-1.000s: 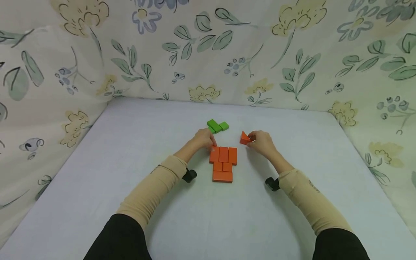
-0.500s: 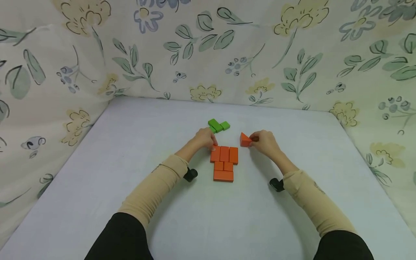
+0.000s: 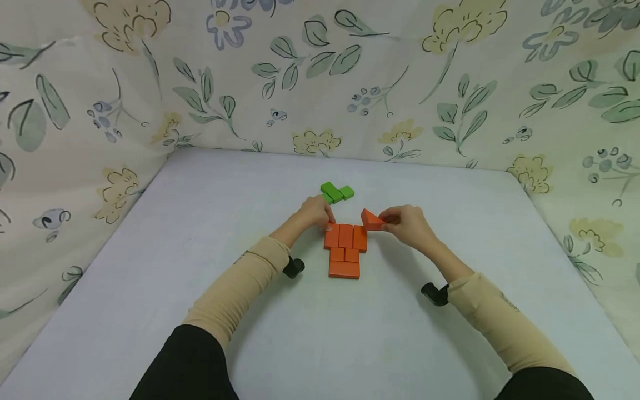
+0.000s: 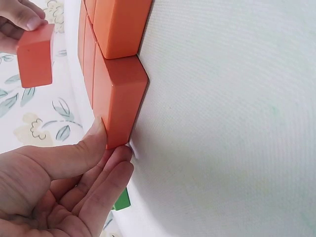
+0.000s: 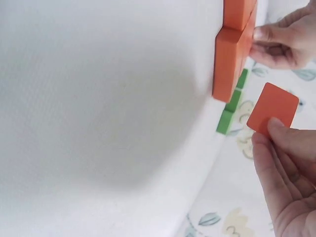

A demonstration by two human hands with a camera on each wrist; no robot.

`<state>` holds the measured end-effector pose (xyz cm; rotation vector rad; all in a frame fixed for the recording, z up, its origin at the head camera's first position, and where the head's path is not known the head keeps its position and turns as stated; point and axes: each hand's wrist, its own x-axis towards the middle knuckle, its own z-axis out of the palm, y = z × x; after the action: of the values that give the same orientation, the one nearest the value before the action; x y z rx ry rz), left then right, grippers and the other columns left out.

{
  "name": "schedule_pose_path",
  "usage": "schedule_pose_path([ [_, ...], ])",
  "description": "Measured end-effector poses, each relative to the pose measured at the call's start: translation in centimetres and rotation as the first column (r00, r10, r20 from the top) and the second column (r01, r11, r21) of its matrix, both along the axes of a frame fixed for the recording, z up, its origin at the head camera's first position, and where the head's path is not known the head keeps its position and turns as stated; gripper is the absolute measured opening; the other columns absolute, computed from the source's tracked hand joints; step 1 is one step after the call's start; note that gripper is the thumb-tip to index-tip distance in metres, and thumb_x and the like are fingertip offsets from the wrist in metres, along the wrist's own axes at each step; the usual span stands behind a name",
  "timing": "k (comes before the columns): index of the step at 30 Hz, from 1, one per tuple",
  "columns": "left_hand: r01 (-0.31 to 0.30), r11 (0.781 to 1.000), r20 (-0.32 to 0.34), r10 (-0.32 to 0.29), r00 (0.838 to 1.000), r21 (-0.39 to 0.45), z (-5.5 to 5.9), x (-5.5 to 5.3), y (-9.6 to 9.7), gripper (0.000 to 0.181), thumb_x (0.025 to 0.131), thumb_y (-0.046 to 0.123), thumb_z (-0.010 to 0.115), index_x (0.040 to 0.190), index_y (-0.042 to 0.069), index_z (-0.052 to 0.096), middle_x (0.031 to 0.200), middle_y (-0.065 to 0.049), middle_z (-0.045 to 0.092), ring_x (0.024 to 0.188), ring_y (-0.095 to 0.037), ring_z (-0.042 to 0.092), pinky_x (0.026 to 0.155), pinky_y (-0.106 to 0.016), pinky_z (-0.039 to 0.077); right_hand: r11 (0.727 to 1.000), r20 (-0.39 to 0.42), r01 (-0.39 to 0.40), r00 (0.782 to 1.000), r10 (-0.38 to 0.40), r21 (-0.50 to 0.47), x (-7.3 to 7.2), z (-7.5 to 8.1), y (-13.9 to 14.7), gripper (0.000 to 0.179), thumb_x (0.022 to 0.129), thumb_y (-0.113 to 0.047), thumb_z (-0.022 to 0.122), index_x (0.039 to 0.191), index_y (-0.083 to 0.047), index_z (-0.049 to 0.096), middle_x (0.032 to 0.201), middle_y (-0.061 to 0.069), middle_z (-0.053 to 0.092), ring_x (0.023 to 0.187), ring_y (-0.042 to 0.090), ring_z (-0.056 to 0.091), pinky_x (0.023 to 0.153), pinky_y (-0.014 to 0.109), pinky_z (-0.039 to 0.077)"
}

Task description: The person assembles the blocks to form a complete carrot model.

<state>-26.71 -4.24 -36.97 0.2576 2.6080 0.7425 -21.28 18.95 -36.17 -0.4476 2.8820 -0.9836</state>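
Observation:
An orange triangular block (image 3: 370, 220) is pinched between the thumb and fingers of my right hand (image 3: 407, 225). It is raised off the table near the top right corner of a flat group of orange blocks. My left hand (image 3: 315, 211) holds the far end of the upper left orange block (image 3: 331, 237), thumb on its top face and fingers at its end, as the left wrist view shows. Three upright rectangles stand side by side there, with two small blocks (image 3: 345, 255) below them and a wide rectangular block (image 3: 344, 270) at the bottom.
Several green blocks (image 3: 332, 191) lie beyond the orange group, one partly hidden behind my left hand. Everything rests on a white-covered table (image 3: 320, 344). A floral cloth (image 3: 320, 78) hangs at its back and sides.
My right hand has brought the triangular block left and slightly nearer, to above the group's upper right corner, and the block has turned. My left hand stays at the upper left block.

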Motion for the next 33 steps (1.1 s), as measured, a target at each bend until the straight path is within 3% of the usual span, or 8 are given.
schedule_pose_path([
  [8,0.0,1.0,0.007,0.0,1.0,-0.005,-0.1,0.0,0.0,0.017,0.083,0.008,0.077,0.1,0.007,0.077,0.115,-0.01,0.067,0.096,-0.019,0.053,0.077,-0.027,0.045,0.986,-0.011,-0.162,0.987,0.162,-0.049,1.2,0.4,-0.8,0.019,0.084,0.005,0.071,0.103,0.007,0.071,0.092,0.016,0.072,0.083,0.027,0.068,0.075,0.04,0.055],
  [15,0.017,1.0,-0.003,-0.017,1.0,-0.02,-0.1,-0.1,-0.1,0.017,0.084,0.01,0.077,0.1,0.008,0.077,0.114,-0.01,0.067,0.101,-0.02,0.054,0.083,-0.029,0.045,0.945,-0.015,-0.322,0.947,0.322,-0.06,2.5,-0.2,-1.5,0.018,0.082,0.006,0.072,0.1,0.008,0.071,0.093,0.016,0.072,0.083,0.025,0.068,0.075,0.036,0.056],
  [26,0.025,1.0,-0.018,-0.025,1.0,-0.005,-0.2,0.1,0.0,0.017,0.083,0.009,0.078,0.1,0.006,0.077,0.115,-0.01,0.068,0.108,-0.023,0.056,0.091,-0.034,0.046,0.901,0.014,-0.427,0.903,0.43,-0.074,5.3,-1.0,-2.8,0.019,0.081,0.005,0.074,0.1,0.003,0.073,0.095,0.01,0.073,0.084,0.019,0.068,0.073,0.026,0.055],
  [33,0.023,0.999,-0.023,-0.023,0.999,-0.024,0.0,0.2,0.0,0.017,0.084,0.011,0.077,0.1,0.007,0.078,0.113,-0.009,0.068,0.109,-0.023,0.056,0.091,-0.033,0.046,0.874,0.058,-0.483,0.873,0.485,-0.051,6.4,-1.2,-3.0,0.019,0.081,0.006,0.072,0.1,0.002,0.073,0.094,0.006,0.073,0.088,0.017,0.068,0.076,0.025,0.054],
])
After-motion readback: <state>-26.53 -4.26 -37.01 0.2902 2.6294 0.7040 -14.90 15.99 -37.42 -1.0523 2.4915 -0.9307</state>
